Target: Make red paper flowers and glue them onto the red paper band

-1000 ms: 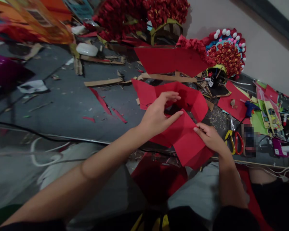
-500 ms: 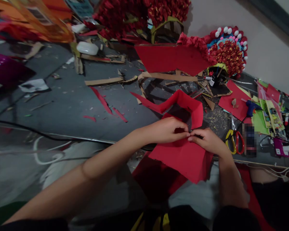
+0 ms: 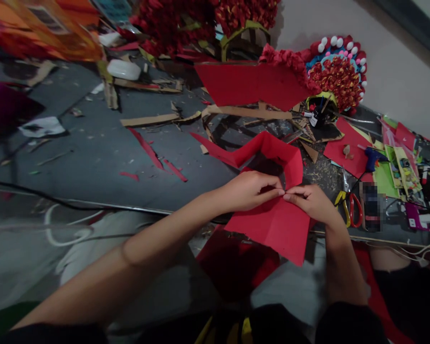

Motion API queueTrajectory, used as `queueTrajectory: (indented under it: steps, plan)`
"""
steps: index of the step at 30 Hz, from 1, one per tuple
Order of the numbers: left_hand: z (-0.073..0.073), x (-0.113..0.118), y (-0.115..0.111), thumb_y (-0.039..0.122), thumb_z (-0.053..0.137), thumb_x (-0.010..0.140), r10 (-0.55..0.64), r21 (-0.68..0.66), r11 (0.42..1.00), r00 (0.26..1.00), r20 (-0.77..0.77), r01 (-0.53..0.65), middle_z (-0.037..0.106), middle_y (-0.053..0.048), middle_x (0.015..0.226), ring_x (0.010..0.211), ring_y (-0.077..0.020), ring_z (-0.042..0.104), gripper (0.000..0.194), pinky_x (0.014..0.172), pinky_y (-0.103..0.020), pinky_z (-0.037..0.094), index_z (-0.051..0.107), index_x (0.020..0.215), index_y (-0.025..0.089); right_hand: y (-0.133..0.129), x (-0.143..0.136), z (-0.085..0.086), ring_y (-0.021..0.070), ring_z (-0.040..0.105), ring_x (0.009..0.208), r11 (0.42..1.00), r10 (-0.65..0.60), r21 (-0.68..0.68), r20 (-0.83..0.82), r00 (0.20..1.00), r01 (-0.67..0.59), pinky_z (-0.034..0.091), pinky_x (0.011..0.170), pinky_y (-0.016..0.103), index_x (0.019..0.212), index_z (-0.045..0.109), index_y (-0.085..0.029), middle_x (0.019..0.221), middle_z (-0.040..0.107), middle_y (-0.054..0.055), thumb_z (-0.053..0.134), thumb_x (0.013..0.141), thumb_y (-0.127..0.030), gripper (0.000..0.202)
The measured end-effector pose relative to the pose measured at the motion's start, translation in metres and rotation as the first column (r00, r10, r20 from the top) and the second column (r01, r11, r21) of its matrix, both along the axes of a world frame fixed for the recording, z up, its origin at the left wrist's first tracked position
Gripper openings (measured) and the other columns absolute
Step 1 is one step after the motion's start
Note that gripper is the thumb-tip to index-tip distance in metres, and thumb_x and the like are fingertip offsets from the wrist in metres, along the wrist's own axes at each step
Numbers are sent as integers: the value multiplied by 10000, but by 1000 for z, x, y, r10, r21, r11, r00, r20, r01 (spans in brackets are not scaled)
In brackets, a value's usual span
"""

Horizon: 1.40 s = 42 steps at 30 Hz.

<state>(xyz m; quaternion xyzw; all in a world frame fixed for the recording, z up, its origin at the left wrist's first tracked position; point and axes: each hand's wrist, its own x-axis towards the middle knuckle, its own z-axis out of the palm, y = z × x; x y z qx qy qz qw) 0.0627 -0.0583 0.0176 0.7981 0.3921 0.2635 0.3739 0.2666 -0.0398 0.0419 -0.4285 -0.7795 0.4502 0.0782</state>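
Both hands meet at the table's front edge over a folded sheet of red paper [image 3: 275, 229]. My left hand [image 3: 252, 190] pinches the paper's upper edge between thumb and fingers. Right beside it, my right hand [image 3: 310, 203] pinches the same edge, the fingertips of both hands almost touching. Beyond them a creased strip of the red paper [image 3: 249, 152] stands up in a zigzag; whether it is joined to the held sheet is hidden by the fingers. Below, a darker red sheet [image 3: 240, 267] lies across the lap.
Yellow-and-red scissors [image 3: 349, 208] and a blue glue gun [image 3: 374, 159] lie to the right. Cardboard strips [image 3: 154, 119] and red scraps [image 3: 146, 148] litter the table. A small dark bottle [image 3: 317, 117] stands behind, near red flowery decorations [image 3: 338, 79]. Another person sits at the right edge.
The lower part of the held paper has swung slightly up and flattened toward me. My hands keep their pinch, fingertips shifted a little along the edge. The view has moved slightly.
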Motion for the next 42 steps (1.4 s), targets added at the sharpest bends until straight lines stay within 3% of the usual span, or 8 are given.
queueTrajectory:
  steps: [7, 11, 16, 24, 29, 34, 37, 42]
  plan:
    - [-1, 1, 1, 311, 466, 877, 32, 42, 999, 999, 5, -32, 696, -24, 744, 647, -126, 611, 254, 592, -207, 394, 672, 827, 171, -1, -3, -2, 84, 403, 524, 999, -42, -24, -38, 998, 41, 299, 504, 215, 727, 706, -195, 552, 532, -46, 540, 820, -409, 287]
    - [4, -3, 0, 352, 467, 870, 107, 11, 994, 992, 61, -108, 646, -2, 634, 557, -105, 544, 295, 533, -200, 362, 653, 754, 156, 0, 3, -1, 118, 535, 597, 988, -151, -48, -90, 984, 147, 399, 570, 235, 752, 728, -206, 654, 661, -24, 577, 785, -401, 249]
    - [18, -22, 2, 398, 474, 857, 378, -68, 926, 913, 151, -372, 611, 4, 652, 579, -112, 504, 310, 523, -209, 364, 625, 748, 150, 7, 23, -4, 140, 577, 608, 904, -427, -79, -199, 882, 420, 424, 538, 242, 737, 699, -194, 689, 684, 12, 625, 728, -461, 278]
    - [18, -46, 11, 411, 470, 852, 518, -11, 854, 848, 107, -520, 606, -9, 655, 554, -119, 470, 306, 493, -240, 342, 628, 769, 163, 16, 43, -10, 123, 525, 478, 791, -612, -130, -196, 767, 598, 394, 445, 231, 762, 644, -194, 591, 631, -7, 666, 659, -529, 352]
    - [12, -56, 16, 413, 475, 843, 410, 22, 912, 911, -39, -409, 604, 0, 606, 517, -121, 477, 285, 484, -236, 337, 621, 743, 190, 14, 47, -5, 124, 519, 475, 783, -621, -123, -205, 757, 609, 391, 439, 230, 752, 634, -196, 582, 619, -10, 650, 678, -527, 340]
    - [3, -42, 14, 338, 485, 835, 288, 147, 957, 892, -349, -251, 669, -64, 807, 689, -190, 600, 234, 557, -254, 376, 636, 871, 163, 0, 22, -7, 107, 508, 516, 920, -390, -43, -158, 907, 388, 363, 467, 213, 744, 653, -182, 593, 598, -16, 589, 764, -430, 257]
    - [5, -26, 8, 369, 423, 876, 233, 226, 959, 925, -300, -169, 656, -101, 877, 788, -209, 605, 309, 631, -268, 408, 623, 848, 135, -8, 3, -10, 121, 553, 577, 950, -295, 56, -163, 942, 307, 401, 529, 222, 796, 663, -181, 639, 633, -7, 542, 808, -366, 221]
    - [5, -6, -1, 496, 478, 849, 28, -78, 996, 995, -93, -36, 635, -36, 709, 614, -146, 560, 382, 552, -230, 389, 600, 771, 143, -14, -17, -11, 152, 626, 705, 956, -228, 132, -222, 948, 261, 460, 651, 245, 891, 671, -195, 799, 701, 28, 517, 841, -376, 243]
